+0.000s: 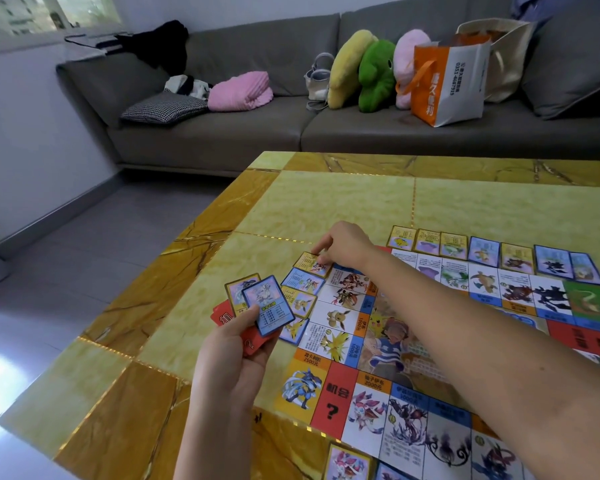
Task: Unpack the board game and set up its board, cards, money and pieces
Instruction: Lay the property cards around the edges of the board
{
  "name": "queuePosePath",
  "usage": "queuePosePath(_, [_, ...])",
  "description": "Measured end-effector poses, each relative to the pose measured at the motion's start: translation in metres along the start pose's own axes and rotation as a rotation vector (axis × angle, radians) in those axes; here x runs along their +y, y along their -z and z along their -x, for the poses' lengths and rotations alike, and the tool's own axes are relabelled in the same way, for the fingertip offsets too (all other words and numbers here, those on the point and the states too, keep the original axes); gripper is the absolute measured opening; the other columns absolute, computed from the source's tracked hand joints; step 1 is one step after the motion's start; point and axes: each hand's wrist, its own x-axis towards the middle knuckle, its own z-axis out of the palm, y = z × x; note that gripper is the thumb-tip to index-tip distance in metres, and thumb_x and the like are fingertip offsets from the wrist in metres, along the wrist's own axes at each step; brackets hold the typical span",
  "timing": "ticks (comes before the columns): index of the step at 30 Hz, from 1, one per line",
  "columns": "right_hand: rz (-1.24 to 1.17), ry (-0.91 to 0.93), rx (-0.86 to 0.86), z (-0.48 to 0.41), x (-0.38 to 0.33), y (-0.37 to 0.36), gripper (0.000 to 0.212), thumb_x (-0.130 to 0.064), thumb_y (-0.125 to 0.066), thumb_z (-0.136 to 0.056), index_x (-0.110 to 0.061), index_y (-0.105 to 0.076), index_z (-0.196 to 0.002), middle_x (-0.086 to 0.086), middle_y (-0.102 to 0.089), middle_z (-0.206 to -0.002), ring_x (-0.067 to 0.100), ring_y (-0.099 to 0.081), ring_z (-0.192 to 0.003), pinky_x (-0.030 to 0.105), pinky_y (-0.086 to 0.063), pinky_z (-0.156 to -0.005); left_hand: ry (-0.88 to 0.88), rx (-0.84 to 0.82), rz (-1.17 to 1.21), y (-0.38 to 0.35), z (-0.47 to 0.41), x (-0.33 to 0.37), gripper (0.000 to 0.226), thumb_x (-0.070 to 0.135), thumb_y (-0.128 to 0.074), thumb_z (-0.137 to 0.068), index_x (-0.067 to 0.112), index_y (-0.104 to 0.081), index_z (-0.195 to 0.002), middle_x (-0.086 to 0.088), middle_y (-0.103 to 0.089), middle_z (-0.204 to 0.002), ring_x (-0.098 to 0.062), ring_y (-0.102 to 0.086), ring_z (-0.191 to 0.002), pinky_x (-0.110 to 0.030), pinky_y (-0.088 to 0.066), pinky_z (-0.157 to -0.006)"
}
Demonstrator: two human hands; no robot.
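Right grip (343, 245) pinches a card (309, 263) onto the surface (326, 202) at the board's (378, 323) ten o'clock corner, probably to sit beside its matching square; left grip (236, 344) (at eight o'clock) curls round the fanned deck (267, 303), faces up for choosing.

Home living room: sofa (257, 109), cushions (352, 69).
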Motion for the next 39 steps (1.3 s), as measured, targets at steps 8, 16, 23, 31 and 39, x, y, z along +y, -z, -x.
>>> queuePosePath(8, [-0.017,0.023,0.031,0.002,-0.003,-0.002,0.018,-0.019,-0.075,-0.08,-0.02,-0.075,-0.098,-0.002,-0.071,-0.09,0.018,-0.061,-0.101,0.043,-0.044,-0.097,-0.007,0.006,0.003,0.0,0.002,0.002,0.003,0.0,-0.054,-0.091,-0.002,-0.054,-0.094,-0.019,-0.067,-0.089,-0.027,-0.067,-0.082,-0.034,-0.054,-0.069])
queuePosePath(16, [0.049,0.298,0.048,0.033,-0.005,-0.007,0.024,-0.029,-0.07,-0.083,-0.021,-0.072,-0.107,0.002,-0.063,-0.116,0.019,-0.051,-0.114,0.033,-0.04,-0.095,-0.013,0.003,0.017,0.0,0.002,0.002,0.004,-0.001,-0.054,-0.091,-0.002,-0.054,-0.094,-0.019,-0.066,-0.09,-0.027,-0.066,-0.082,-0.035,-0.054,-0.071])
queuePosePath(23, [0.277,0.501,-0.161,0.069,-0.013,-0.028,0.054,-0.042,-0.067,-0.084,-0.025,-0.054,-0.133,-0.002,-0.043,-0.146,0.017,-0.03,-0.137,0.034,-0.022,-0.11,-0.028,0.003,0.025,0.001,0.001,0.003,0.003,-0.001,-0.052,-0.092,-0.002,-0.054,-0.092,-0.018,-0.065,-0.091,-0.026,-0.065,-0.083,-0.034,-0.052,-0.072])
queuePosePath(31, [0.368,0.563,-0.206,0.073,-0.015,-0.028,0.06,-0.045,-0.066,-0.083,-0.027,-0.048,-0.138,-0.003,-0.03,-0.154,0.02,-0.016,-0.144,0.044,-0.011,-0.116,-0.04,0.009,0.014,0.002,-0.001,0.003,0.004,0.0,-0.053,-0.092,-0.003,-0.056,-0.093,-0.018,-0.066,-0.093,-0.025,-0.066,-0.083,-0.032,-0.051,-0.068])
queuePosePath(39, [0.119,0.535,-0.154,0.082,-0.012,-0.027,0.054,-0.045,-0.055,-0.091,-0.023,-0.046,-0.14,-0.003,-0.039,-0.149,0.013,-0.03,-0.137,0.032,-0.017,-0.114,-0.023,-0.018,0.007,0.001,0.003,0.002,0.005,0.0,-0.054,-0.091,-0.004,-0.056,-0.094,-0.019,-0.066,-0.092,-0.027,-0.066,-0.084,-0.033,-0.052,-0.07])
